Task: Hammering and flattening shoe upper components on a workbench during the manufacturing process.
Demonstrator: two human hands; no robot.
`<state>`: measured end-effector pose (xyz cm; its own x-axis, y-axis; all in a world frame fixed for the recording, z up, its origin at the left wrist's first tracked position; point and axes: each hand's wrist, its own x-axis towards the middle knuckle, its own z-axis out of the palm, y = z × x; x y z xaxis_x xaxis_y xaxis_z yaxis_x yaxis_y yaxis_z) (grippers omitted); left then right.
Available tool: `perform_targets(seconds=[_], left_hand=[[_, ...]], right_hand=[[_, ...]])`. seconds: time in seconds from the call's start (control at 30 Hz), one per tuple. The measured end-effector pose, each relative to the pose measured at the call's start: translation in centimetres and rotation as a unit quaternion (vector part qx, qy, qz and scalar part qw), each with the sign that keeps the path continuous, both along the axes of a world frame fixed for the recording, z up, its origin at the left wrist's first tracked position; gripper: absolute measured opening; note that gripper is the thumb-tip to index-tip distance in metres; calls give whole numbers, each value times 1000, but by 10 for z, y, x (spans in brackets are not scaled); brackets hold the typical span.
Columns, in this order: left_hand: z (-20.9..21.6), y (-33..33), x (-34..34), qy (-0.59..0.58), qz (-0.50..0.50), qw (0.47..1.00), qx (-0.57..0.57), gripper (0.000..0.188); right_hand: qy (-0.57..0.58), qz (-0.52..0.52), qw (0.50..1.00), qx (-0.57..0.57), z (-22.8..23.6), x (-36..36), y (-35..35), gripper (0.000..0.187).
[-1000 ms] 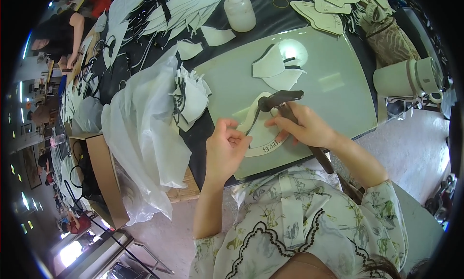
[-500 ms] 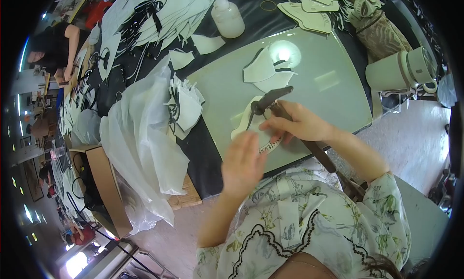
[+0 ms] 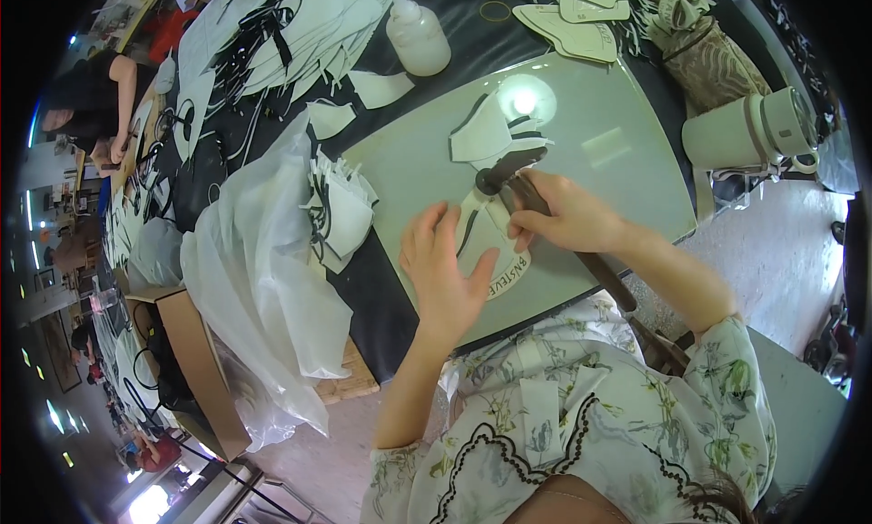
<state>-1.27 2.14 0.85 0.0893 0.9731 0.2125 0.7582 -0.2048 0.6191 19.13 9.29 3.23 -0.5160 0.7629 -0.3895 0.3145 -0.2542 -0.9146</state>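
Lettered cream piece (image 3: 514,274) lies, in the head view, between both hands on a grey-green board (image 3: 627,183). The right grip (image 3: 572,217) is clamped round a brown hammer (image 3: 601,274), whose head overlaps the piece's far end; the left grip (image 3: 445,274), fingers apart, hides its left edge. A layered white piece (image 3: 481,135) lies just beyond.

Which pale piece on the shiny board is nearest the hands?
The lettered, curved piece between the left hand and right hand; the other pale pieces lie farther off, by the round reflection.
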Motion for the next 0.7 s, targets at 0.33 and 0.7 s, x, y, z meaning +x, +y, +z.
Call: perform_targets(seconds=[0.33,0.7], left_hand=[[3,9,-3,-17,-17,998,-58,42],[10,22,-6,-34,-21,997,-59,30]], right_hand=[[-2,0,998,66,-5,2,-4,17],[-6,-29,998,55,-2,-2,-10,25]])
